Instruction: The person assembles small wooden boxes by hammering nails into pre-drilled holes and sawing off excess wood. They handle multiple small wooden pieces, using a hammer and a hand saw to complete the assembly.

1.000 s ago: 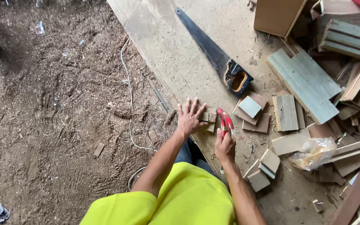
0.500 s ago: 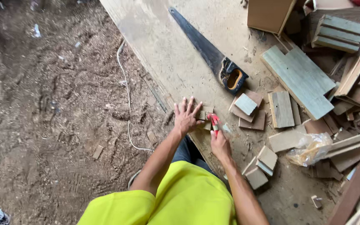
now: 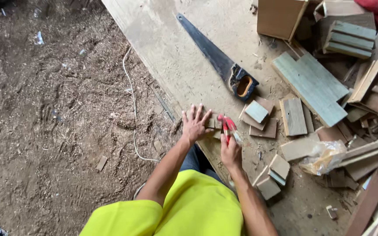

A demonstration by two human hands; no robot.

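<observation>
My left hand (image 3: pixel 195 123) lies flat with fingers spread, pressing on a small wooden block (image 3: pixel 213 123) at the edge of a big plywood sheet (image 3: pixel 171 48) on the ground. My right hand (image 3: pixel 230 153) grips a red-handled tool (image 3: pixel 227 127), held upright right beside that block. What the tool's tip touches is hidden behind my fingers. I am in a bright yellow shirt, kneeling at the sheet's edge.
A black handsaw (image 3: pixel 217 65) lies diagonally on the sheet. Stacked wood offcuts (image 3: pixel 259 116), a greenish board (image 3: pixel 311 87), a clear plastic bag (image 3: pixel 324 156) and a wooden box (image 3: pixel 281 17) crowd the right. A white cord (image 3: pixel 132 105) trails over sawdust-strewn dirt on the left.
The view has drifted slightly; my hands stay on the block and tool, with the left fingers spread wider over the wood.
</observation>
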